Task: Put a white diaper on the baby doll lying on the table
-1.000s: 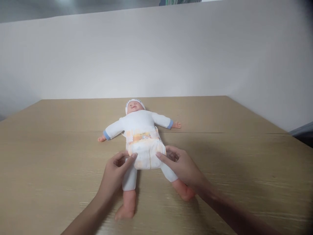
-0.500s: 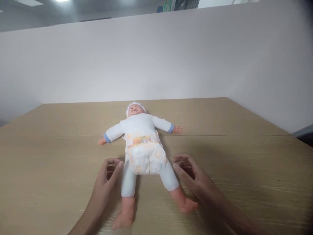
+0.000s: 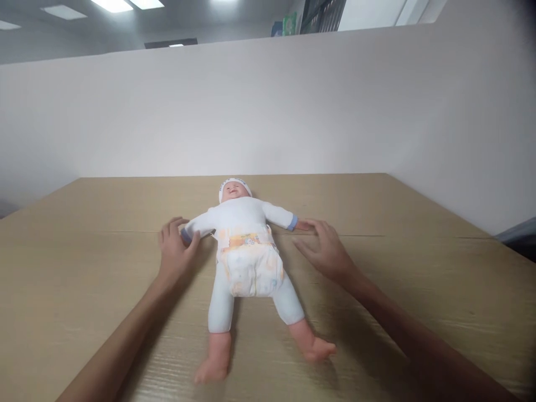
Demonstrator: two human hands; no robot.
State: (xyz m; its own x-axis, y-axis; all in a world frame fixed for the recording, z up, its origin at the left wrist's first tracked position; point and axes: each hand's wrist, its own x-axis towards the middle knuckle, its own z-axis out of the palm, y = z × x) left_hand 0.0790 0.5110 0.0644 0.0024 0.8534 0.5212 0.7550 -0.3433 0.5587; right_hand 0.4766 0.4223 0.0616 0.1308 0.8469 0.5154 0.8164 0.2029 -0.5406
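Note:
A baby doll [image 3: 245, 215] lies on its back on the wooden table [image 3: 419, 268], head away from me, arms spread, bare feet toward me. It wears a white top, a white cap and a printed nappy [image 3: 250, 262]. My left hand [image 3: 175, 251] rests over the doll's arm on the left, covering its small hand, fingers curved around it. My right hand [image 3: 326, 248] reaches to the doll's other small hand at the right, fingers spread and touching it.
A white partition wall [image 3: 268, 106] stands along the back and right side of the table. Ceiling lights and a dark doorway show above it. The table's far right edge drops away near the wall.
Both hands left the nappy at the doll's hips and moved forward and outward to the doll's arms. The camera tilted up a little.

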